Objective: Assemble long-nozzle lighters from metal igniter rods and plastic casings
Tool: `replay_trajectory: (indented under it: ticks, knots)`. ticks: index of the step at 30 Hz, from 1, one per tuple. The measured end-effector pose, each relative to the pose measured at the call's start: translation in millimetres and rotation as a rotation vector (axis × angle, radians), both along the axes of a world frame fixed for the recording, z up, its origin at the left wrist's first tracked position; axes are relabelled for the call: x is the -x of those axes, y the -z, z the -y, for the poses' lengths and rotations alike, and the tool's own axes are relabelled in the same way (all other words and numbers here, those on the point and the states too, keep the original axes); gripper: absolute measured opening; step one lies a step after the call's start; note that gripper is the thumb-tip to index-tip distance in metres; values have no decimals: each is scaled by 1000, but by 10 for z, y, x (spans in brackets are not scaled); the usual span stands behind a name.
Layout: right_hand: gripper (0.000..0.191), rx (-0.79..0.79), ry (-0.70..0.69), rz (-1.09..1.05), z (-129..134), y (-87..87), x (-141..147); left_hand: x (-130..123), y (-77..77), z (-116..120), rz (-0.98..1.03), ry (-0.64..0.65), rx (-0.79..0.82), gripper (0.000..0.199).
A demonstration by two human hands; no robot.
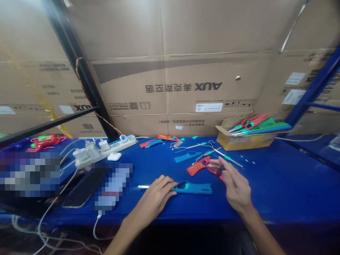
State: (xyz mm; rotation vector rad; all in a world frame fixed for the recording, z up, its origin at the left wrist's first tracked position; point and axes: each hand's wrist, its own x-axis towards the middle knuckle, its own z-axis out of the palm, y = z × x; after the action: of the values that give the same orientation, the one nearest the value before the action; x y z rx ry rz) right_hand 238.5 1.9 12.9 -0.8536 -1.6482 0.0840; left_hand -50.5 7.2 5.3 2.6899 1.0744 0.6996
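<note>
Lighter (198, 188) in blue plastic, lying on the tabletop (148, 163), held narrowly at its neck by the left hand (158, 194); red lighter part (210, 169) apparently pinched by the right hand (238, 187), beside an orange casing (194, 168). Two-handed holding under way; calls for steady, separate grips near loose parts (183, 158).

The scene is viewed from the person's head, facing forward and down over the blue table (164, 209), with the hands (156, 198) near and cardboard (180, 46) beyond the far edge.
</note>
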Motion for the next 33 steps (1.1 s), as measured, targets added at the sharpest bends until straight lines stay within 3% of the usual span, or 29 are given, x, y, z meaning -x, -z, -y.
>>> replay_trajectory:
  ticks: [7, 12, 17, 22, 27, 33]
  knots:
    - [40, -54, 25, -17, 6, -19, -3, 4, 3, -5, 9, 10, -21, 28]
    - [47, 47, -49, -11, 2, -13, 5, 5, 8, -6, 1, 4, 4, 28]
    - [39, -19, 21, -25, -9, -15, -7, 12, 24, -5, 4, 7, 0, 27]
    - [47, 57, -65, -30, -11, 0, 0, 17, 30, -6, 6, 4, -3, 27]
    - [36, -47, 61, -18, -24, -5, -29, 11, 24, -4, 11, 6, 5, 27]
    - [50, 71, -49, 5, -6, 10, 0, 11, 17, 1, 15, 8, 0, 28]
